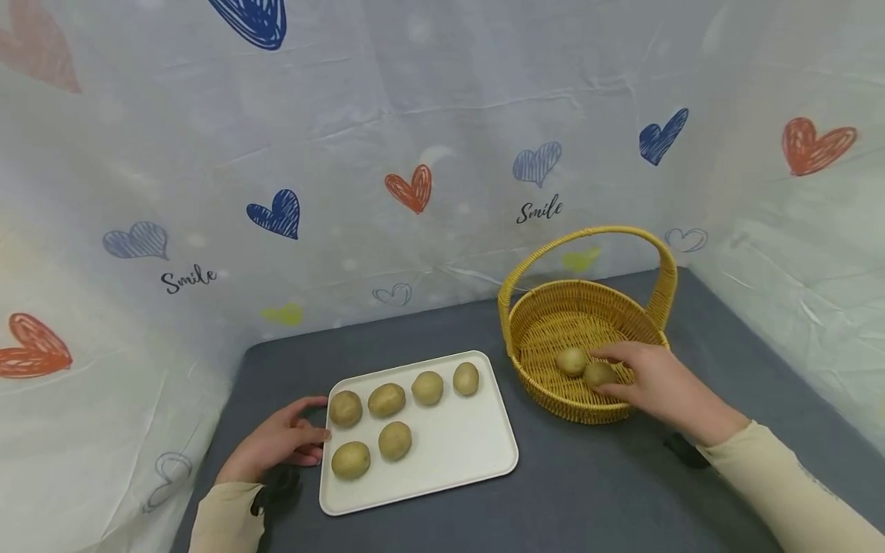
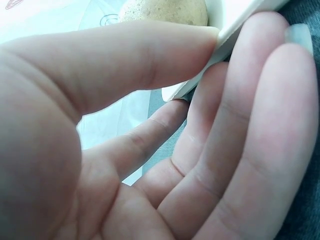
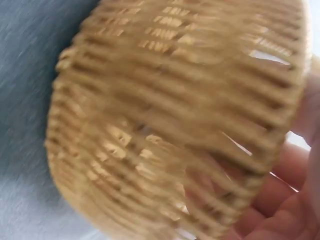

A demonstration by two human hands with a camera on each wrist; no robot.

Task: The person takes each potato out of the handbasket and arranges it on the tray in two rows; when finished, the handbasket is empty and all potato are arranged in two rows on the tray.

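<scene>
My left hand [image 1: 280, 442] is at the left edge of a white tray [image 1: 456, 453]. In the left wrist view its thumb [image 2: 165, 55] lies on the tray rim [image 2: 235, 25], with the other fingers curled beneath. On the tray sit several potatoes, two of them in the front row, including one potato [image 1: 350, 460] near my left hand. My right hand [image 1: 657, 380] reaches over the rim into a yellow wicker basket [image 1: 577, 411], thumb and fingers around a potato [image 1: 598, 375]. Beside it lies another potato [image 1: 571, 361]. The basket wall [image 3: 175, 100] hides most of the right fingers in its wrist view.
The basket's tall arched handle [image 1: 588, 233] rises behind my right hand. Tray and basket stand side by side on a dark grey tabletop [image 1: 553, 491]. A pale curtain [image 1: 332, 253] printed with hearts hangs along the back and sides.
</scene>
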